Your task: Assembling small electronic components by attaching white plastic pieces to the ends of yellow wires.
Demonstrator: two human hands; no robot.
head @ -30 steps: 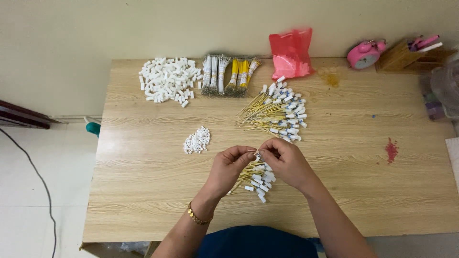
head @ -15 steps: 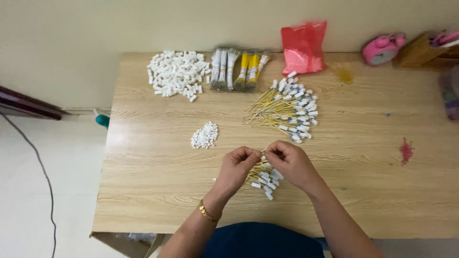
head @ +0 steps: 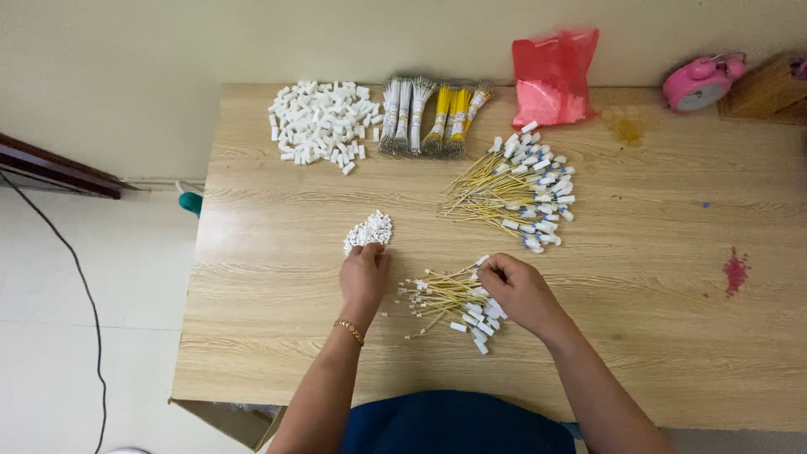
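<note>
Reaching apart now: my left hand (head: 363, 276) has left the wires (head: 450, 298) for the small white pile (head: 368, 230), fingers curled, grip hidden; my right hand (head: 519, 290) stays pinching the wires.

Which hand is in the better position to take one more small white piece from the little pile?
Probably the left hand: its fingers lie at the edge of the small pile of white pieces. The right hand rests on the bundle of yellow wires, farther from the pile.
</note>
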